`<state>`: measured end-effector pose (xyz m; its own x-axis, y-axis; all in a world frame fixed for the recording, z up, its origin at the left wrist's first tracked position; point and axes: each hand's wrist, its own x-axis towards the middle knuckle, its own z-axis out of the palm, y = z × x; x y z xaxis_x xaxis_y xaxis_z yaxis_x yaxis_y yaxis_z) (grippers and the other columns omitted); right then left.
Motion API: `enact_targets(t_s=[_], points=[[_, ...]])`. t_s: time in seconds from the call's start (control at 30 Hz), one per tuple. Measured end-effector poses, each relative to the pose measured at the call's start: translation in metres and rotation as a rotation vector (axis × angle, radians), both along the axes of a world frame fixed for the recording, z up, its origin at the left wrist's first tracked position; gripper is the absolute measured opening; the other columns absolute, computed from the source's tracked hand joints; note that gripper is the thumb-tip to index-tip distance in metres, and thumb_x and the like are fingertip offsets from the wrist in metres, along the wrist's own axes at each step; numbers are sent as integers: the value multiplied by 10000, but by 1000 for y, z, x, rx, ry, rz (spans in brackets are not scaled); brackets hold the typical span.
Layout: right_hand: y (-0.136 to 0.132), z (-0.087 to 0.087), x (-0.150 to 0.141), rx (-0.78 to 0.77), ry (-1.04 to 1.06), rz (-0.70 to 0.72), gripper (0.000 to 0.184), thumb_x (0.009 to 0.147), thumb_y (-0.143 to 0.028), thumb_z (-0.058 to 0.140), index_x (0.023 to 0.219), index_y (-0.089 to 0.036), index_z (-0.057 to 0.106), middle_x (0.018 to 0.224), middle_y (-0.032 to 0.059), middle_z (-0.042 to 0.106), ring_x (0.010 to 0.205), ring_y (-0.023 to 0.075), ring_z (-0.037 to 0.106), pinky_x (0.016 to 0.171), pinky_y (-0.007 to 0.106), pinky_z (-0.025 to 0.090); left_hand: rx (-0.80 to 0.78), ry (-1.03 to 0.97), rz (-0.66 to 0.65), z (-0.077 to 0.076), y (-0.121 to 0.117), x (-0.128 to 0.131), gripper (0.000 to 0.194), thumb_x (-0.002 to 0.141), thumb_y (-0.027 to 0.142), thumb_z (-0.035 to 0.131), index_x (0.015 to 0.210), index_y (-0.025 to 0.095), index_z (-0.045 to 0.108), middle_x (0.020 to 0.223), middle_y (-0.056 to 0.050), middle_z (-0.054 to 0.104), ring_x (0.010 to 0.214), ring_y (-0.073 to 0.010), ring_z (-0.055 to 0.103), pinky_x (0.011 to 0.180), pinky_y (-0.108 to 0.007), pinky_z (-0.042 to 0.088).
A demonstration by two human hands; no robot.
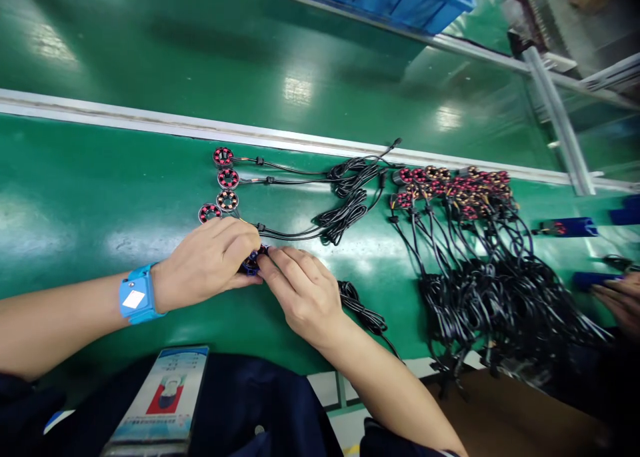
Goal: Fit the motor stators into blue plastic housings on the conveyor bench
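Note:
Close together near the middle of the green bench, both my hands are closed on one small round motor stator (pixel 253 260), dark with blue parts showing. My left hand (pixel 210 260), wearing a blue wrist strap (pixel 141 295), grips it from the left; my right hand (pixel 303 289) pinches it from the right. Fingers cover most of it. A coiled black cable (pixel 363 308) emerges from behind my right hand. Just beyond my hands lie several ring-shaped stators (pixel 227 179) with red or copper windings, their black cables (pixel 345 203) bundled to the right.
To the right, many stators (pixel 475 190) are heaped with a thick tangle of black cables (pixel 480 303) hanging toward the bench edge. Another person's hand (pixel 623 300) is at far right, near blue sleeve-like pieces (pixel 577 227). A blue crate (pixel 385 0) stands beyond a white rail (pixel 165 125).

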<state>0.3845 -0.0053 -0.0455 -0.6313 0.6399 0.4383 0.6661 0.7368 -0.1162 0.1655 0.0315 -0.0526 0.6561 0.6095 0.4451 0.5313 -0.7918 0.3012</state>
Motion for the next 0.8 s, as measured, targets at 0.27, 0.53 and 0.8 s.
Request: enact_targets(t_s=[0.27,0.53,0.8], points=[[2,-6,0,24,85,15,208,973,-76,601,1146,-57,715,1090,128,730,1023,240,649,893,369,582,188,-21,-84,5,-5,1,125,975,208,644,1032,130,564,1065,-94,761,950,-225,704,797,-364,538],[2,-8,1,10,107,19,231,1004,-93,539,1155,-64,712,1097,121,729,1026,228,649,893,362,603,221,16,-72,6,-11,0,96,958,152,651,1030,110,603,1089,-114,766,971,-258,725,844,-399,584],[4,-11,0,26,178,19,245,997,-84,533,1154,-47,717,1080,116,727,994,236,649,891,356,601,254,80,-97,6,-15,-2,98,971,61,566,1023,93,642,1101,-127,761,1018,-275,711,856,-397,576]])
